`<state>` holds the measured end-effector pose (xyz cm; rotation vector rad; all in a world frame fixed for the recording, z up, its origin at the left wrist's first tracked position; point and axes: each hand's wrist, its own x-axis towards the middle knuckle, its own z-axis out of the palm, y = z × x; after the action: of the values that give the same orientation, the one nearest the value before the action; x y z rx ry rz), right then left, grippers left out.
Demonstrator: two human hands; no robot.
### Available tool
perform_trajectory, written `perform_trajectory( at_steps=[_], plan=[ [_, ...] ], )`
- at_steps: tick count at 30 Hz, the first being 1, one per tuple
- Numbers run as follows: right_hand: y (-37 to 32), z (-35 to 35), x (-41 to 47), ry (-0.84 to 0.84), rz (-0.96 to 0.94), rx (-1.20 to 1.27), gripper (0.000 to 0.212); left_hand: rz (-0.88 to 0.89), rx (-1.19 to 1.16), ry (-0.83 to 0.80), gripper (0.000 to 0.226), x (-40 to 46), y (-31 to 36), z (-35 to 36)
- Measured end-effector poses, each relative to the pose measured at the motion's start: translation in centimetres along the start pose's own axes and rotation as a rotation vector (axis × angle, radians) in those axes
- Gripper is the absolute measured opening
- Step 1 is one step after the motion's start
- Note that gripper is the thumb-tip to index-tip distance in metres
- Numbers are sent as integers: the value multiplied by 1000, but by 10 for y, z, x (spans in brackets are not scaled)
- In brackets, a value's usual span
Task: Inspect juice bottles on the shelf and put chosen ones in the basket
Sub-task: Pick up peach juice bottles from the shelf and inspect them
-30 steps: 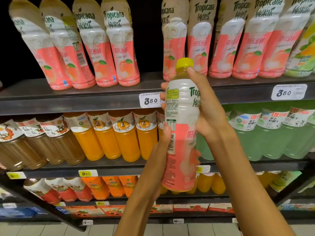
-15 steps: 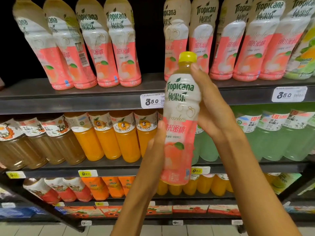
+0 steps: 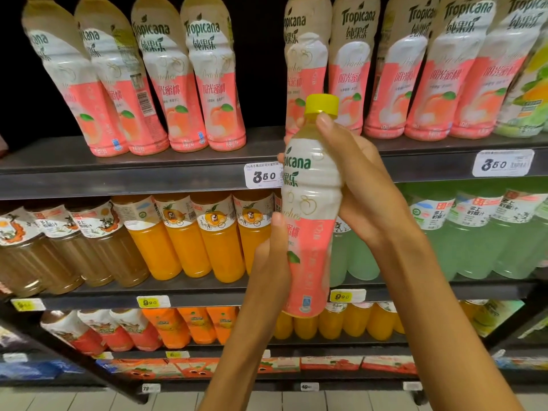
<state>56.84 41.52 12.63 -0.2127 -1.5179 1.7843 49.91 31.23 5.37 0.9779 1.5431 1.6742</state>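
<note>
Two hands gripped one peach juice bottle (image 3: 308,232), upright before shelf (image 3: 118,176): right hand (image 3: 364,188) wrapped round upper part below yellow cap (image 3: 321,104), left hand (image 3: 271,259) clasped lower part.

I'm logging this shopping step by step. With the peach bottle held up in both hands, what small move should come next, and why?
Probably keep turning the peach bottle a little further: the left hand grips its lower half and the right hand its shoulder, and the label faces the camera only partly, its brand name cut off at the left. No basket is in view yet.
</note>
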Motion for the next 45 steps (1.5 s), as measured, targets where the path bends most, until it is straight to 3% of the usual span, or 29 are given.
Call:
perform_trajectory(
  at_steps=[7, 11, 14, 16, 21, 25, 31, 36, 38, 41, 45],
  plan=[
    [3, -8, -3, -138, -20, -8, 34, 87, 18, 8, 80, 2, -10, -6],
    [4, -5, -10, -141, -203, -74, 31, 232, 81, 87, 47, 11, -10, -10],
    [5, -4, -13, -159, -308, -146, 31, 343, 175, -5, 62, 8, -14, -9],
    [5, -4, -15, -203, -326, -161, 32, 385, 307, 18, 57, 8, -19, -7],
    [2, -4, -24, -391, -381, -272, 30, 356, 413, 96, 41, 13, -24, -5],
    [-3, -3, -26, -448, -413, -345, 31, 321, 383, 80, 40, 13, -25, -6],
    [-8, -10, -21, -391, -398, -291, 21, 343, 191, -94, 45, 10, -20, -20],
    [-7, -15, -9, -335, -249, -93, 29, 258, 143, -284, 46, 1, -19, -28],
    [-5, -13, -7, -256, -200, -57, 24, 229, 120, -347, 45, -1, -18, -27],
    [-3, -10, -5, -113, -186, -87, 14, 180, -14, -357, 51, -2, -19, -24],
    [-7, -13, 4, -3, -124, -101, 24, 168, -98, -296, 51, -4, -16, -23]
  ],
)
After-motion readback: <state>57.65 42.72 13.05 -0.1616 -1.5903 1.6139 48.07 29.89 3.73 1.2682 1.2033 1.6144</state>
